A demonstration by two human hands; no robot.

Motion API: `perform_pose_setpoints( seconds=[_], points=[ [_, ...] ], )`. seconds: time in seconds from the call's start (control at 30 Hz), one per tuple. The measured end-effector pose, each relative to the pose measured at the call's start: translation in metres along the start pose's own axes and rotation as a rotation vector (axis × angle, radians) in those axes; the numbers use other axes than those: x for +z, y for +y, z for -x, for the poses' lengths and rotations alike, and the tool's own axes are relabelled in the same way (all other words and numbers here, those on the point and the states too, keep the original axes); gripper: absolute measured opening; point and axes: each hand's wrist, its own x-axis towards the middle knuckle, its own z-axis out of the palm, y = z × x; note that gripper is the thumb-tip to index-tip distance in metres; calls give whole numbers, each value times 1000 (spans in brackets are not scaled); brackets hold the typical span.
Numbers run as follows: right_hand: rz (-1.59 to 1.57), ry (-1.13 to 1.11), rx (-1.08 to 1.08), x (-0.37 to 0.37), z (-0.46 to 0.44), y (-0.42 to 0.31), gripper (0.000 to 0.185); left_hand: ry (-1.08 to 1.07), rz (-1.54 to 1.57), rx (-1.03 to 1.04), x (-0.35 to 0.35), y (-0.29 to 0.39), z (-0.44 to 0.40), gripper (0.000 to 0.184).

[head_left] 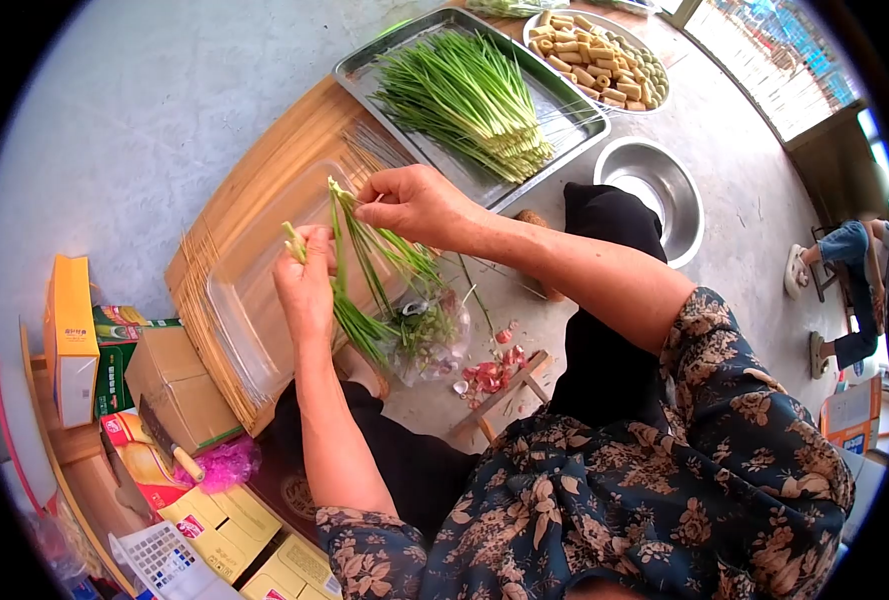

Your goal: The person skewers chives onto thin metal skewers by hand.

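Observation:
My left hand (305, 275) is closed around a few garlic chives, their pale ends poking up past the fingers. My right hand (415, 205) pinches the pale ends of other chives (370, 240), whose green leaves hang down between my hands. Below them lies a clear plastic bag (430, 345) with green scraps in it. Beyond my right hand, a metal tray (575, 120) holds a thick pile of chives (460, 95). A clear plastic tray (240, 320) is beside my left hand on the wooden table (255, 170).
Thin skewers (200, 275) lie along the table's edge. A bowl of short brown rolls (590, 60) and a steel basin (655, 180) are to the right. Reddish peelings (495, 375) litter the floor. Boxes (180, 385) and a knife (170, 445) are at left; another person (855, 270) sits far right.

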Motion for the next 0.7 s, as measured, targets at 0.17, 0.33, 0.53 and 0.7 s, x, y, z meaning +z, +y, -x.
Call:
perform_pose_setpoints(
  seconds=[0.17,0.33,0.53,0.7],
  points=[
    [-24,-34,20,-1,-2,-5,20,-205,-124,-69,4,9,6,26],
    [-123,-111,45,3,-5,2,21,-367,-9,-167,14,13,13,21],
    [-192,-111,37,5,-1,3,19,-479,12,-185,13,22,14,22],
    [-274,-148,127,2,2,-2,18,-503,38,-260,12,21,16,21]
  ],
)
